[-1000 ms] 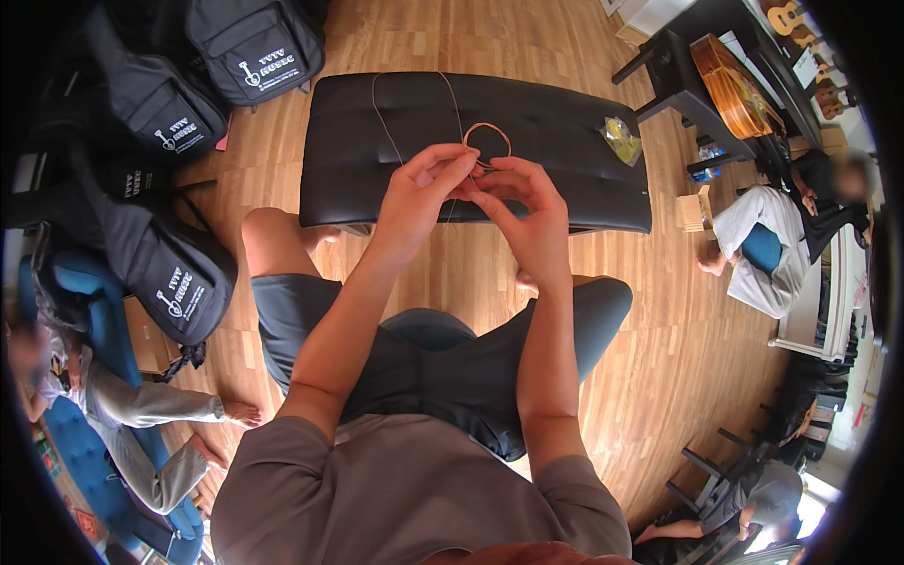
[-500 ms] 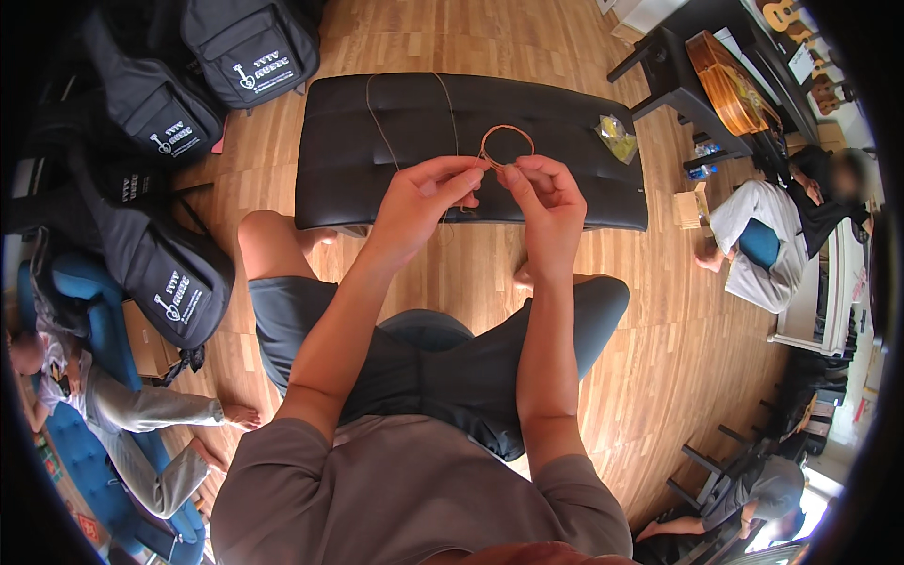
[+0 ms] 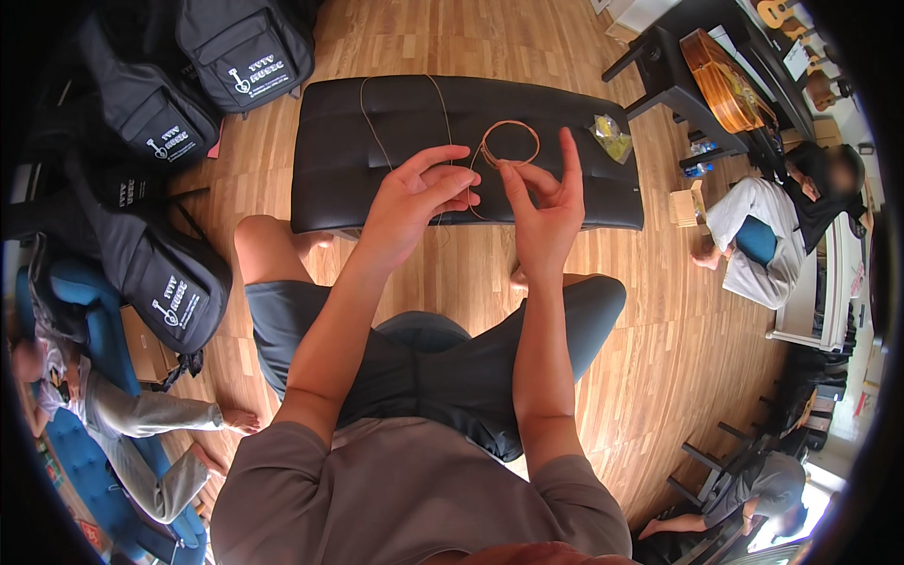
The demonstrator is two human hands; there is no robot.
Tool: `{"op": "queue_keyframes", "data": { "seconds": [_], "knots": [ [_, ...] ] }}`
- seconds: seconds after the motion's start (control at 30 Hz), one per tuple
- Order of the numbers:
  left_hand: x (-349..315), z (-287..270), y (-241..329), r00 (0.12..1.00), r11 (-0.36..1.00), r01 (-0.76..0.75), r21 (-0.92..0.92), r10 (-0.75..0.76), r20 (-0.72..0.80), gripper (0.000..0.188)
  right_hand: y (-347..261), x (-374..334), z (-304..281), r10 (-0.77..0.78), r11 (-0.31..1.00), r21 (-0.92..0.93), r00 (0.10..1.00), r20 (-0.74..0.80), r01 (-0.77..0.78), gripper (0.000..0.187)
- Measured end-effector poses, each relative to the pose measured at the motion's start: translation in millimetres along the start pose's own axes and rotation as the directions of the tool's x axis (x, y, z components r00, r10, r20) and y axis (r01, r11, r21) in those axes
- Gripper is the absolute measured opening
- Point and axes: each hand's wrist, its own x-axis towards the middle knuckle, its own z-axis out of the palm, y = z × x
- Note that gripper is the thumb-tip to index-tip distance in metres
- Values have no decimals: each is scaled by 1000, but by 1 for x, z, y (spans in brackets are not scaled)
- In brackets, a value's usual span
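A copper-coloured guitar string is wound into a round coil [image 3: 539, 144] above the black padded bench. My right hand [image 3: 549, 215] pinches the coil's lower edge between the thumb and a bent finger, with one finger pointing up. Just to its left, my left hand [image 3: 400, 207] has its thumb and fingers curled together on the thin loose string, its index finger held straighter. From there a long loop of loose string [image 3: 376, 135] arches away across the bench, and thin strands hang below the hands.
The black bench [image 3: 330, 188] stands before my knees. A clear and yellow plastic packet [image 3: 612, 139] lies on its right end. Black guitar bags [image 3: 165, 273] line the left side. An acoustic guitar [image 3: 720, 80] rests at upper right. Other people sit at left, right and lower right.
My hands have drawn slightly apart. One right finger has lifted off the coil and points up, while the left index finger has straightened. The coil looks a little wider.
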Motion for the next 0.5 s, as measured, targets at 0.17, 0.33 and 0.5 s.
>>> {"op": "queue_keyframes", "data": {
  "seconds": [0.17,0.33,0.5],
  "knots": [
    [3,-6,-4,996,997,71,-24,-69,61,34,15,3,-7,50,992,120,999,-14,-48,28],
    [4,-6,-5,993,995,97,29,-98,64,27,14,4,-9,39,978,208,997,-73,-23,17],
    [2,0,-2,993,985,116,127,-118,15,22,15,3,-9,4,976,216,994,-106,19,12]
  ]
}}
